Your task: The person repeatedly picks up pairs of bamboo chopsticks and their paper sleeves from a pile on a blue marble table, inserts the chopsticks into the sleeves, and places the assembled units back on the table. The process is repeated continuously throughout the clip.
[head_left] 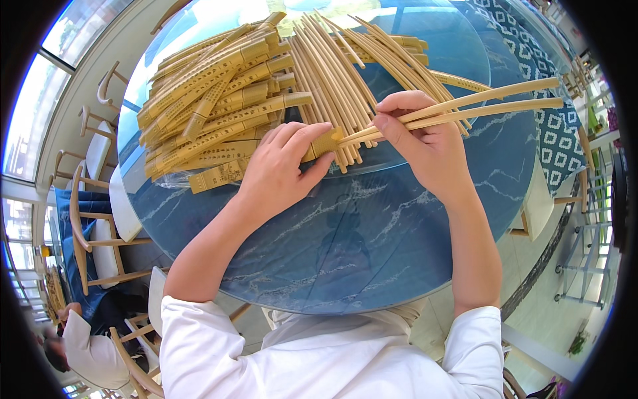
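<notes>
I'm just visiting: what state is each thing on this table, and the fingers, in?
Left fingers: closed on the held sleeve
Right fingers: closed around the held chopsticks
Held sleeve: gold, pinched
Held chopsticks: bare, tips at the sleeve's end; whether inside, unclear
Other gold sleeves: heaped
Middle chopsticks: bare, loose
Far-right chopsticks: bare, loose

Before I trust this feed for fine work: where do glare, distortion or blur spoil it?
Head view: windows at left look washed out; glare whitens the far side of the table; shapes bend toward the dark fisheye rim; the person at lower left looks soft; the held chopsticks look fairly sharp.
</notes>
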Available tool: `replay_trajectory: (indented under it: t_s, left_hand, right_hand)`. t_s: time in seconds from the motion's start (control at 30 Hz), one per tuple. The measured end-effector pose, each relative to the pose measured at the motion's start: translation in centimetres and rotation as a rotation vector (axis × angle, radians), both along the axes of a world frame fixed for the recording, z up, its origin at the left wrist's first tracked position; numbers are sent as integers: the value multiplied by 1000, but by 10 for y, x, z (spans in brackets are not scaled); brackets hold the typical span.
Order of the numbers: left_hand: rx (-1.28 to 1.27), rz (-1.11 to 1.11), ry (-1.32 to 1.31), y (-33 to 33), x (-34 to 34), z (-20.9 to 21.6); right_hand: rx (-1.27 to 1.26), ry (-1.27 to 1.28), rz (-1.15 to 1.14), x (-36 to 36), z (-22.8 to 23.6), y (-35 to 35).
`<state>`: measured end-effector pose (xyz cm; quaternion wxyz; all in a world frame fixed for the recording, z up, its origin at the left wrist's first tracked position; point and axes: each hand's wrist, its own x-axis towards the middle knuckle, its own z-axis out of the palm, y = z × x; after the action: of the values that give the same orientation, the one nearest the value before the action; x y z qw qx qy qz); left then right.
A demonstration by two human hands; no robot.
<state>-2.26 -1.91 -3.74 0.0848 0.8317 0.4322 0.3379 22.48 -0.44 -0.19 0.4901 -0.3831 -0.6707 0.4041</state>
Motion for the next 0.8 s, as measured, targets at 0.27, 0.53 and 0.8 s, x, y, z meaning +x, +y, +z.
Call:
replay_trajectory:
  t_s: [0.27,0.53,0.8]
  left_hand:
    - [0,0,-1,0,0,-1]
    - [15,-10,1,0,-1,-1]
    - [56,-2,-23,0,1,-2]
  right_hand:
    - [167,-56,53,2,-6,5]
    - [75,-33,21,-5,-4,-2]
    - [-50,33,1,-1,-2,3]
